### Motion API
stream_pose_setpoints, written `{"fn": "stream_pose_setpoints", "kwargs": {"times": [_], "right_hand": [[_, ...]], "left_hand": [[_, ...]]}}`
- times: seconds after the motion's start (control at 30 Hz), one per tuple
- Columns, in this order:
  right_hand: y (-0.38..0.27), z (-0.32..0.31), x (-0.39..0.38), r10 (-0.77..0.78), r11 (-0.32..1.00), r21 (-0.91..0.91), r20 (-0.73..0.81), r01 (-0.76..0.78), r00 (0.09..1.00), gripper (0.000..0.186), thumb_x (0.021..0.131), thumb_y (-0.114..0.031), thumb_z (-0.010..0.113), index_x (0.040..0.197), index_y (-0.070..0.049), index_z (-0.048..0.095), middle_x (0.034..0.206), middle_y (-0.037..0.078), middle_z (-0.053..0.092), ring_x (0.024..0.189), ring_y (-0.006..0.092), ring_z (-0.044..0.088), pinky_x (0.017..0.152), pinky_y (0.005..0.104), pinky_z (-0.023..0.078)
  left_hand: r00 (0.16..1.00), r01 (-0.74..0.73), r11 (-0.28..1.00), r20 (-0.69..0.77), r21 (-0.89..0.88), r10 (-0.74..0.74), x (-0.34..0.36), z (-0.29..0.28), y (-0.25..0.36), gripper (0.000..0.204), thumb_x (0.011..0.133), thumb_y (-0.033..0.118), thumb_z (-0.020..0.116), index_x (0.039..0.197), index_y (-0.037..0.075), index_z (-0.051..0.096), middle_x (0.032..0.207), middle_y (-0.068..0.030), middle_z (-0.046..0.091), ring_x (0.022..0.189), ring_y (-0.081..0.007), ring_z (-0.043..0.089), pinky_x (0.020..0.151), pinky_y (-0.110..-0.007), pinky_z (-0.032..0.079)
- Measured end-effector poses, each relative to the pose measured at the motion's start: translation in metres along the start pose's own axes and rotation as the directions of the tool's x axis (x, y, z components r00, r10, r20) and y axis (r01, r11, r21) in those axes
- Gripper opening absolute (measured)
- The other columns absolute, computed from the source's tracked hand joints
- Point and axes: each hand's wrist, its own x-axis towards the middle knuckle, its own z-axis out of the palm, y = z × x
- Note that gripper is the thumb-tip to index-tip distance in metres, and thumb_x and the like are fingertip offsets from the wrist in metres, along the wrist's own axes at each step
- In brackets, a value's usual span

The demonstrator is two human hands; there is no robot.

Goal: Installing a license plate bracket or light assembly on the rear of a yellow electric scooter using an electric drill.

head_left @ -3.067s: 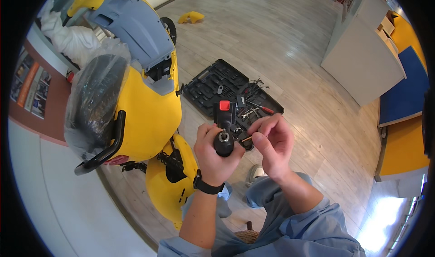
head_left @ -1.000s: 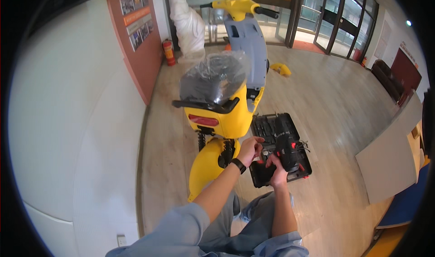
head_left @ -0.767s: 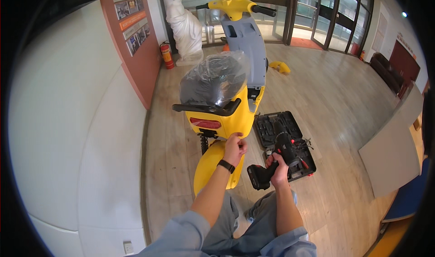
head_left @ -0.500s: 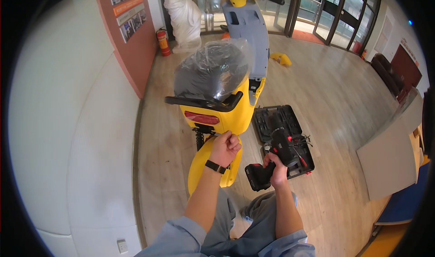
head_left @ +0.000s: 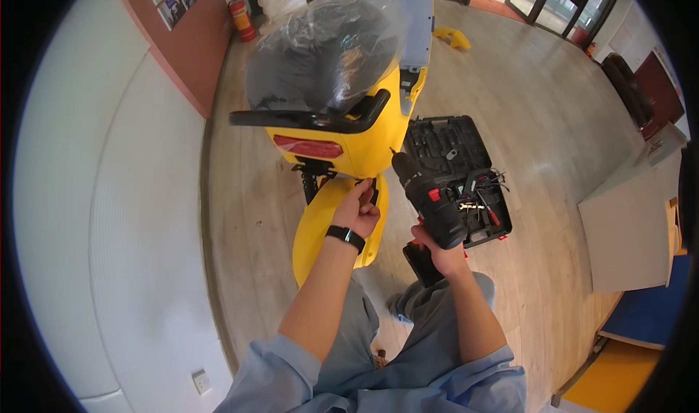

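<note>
In front of me stands a yellow scooter [head_left: 375, 140], its seat [head_left: 313, 63] wrapped in clear plastic. A black grab rail [head_left: 313, 122] and a red tail light [head_left: 307, 147] are at its back, above a yellow rear fender [head_left: 314, 227]. My left hand [head_left: 355, 213] is closed, its fingertips pinched at the body's lower edge; whatever they hold is too small or hidden to name. A black cordless drill [head_left: 429, 202] is gripped by its handle in my right hand [head_left: 442, 254]. Its bit points up and left toward the scooter's side, apparently without touching it.
An open black tool case [head_left: 477, 140] lies on the floor right of the scooter, with several tools inside. Beyond it is a loose yellow part [head_left: 453, 38]. A wall [head_left: 156, 216] runs along the left, with a fire extinguisher [head_left: 242, 20] farther back. A pale desk [head_left: 630, 227] stands at right.
The drill has tilted up, and its bit now points at the scooter instead of being out of sight. My left hand stays by the body's lower edge. The whole view has shifted closer and downward.
</note>
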Motion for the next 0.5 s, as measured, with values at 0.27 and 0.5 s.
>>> {"fn": "stream_pose_setpoints", "kwargs": {"times": [0.27, 0.5], "right_hand": [[-0.003, -0.008, -0.005, 0.211, 0.977, 0.018, 0.018, -0.211, 0.977, 0.030, 0.081, -0.009, 0.074, 0.106, -0.005, 0.058, 0.079, 0.001, 0.061, 0.061, 0.0085, 0.054, 0.055, 0.0260, 0.045], [-0.004, -0.018, -0.009, 0.251, 0.968, 0.020, -0.007, -0.251, 0.968, 0.027, 0.081, -0.011, 0.075, 0.103, -0.005, 0.061, 0.078, -0.001, 0.060, 0.061, 0.0080, 0.053, 0.056, 0.0259, 0.044]], "left_hand": [[1.000, 0.019, 0.999, 0.022, -0.048, -0.018, 0.006, -0.011, 0.014, 0.008, 0.093, 0.015, 0.059, 0.099, 0.010, 0.057, 0.083, 0.0025, 0.065, 0.044, -0.0080, 0.026, 0.053, -0.022, 0.027], [0.992, 0.070, 0.991, -0.101, -0.113, -0.081, 0.003, -0.004, 0.011, 0.014, 0.090, 0.019, 0.067, 0.099, 0.013, 0.057, 0.087, 0.0005, 0.065, 0.045, -0.0083, 0.024, 0.052, -0.022, 0.026]]}}
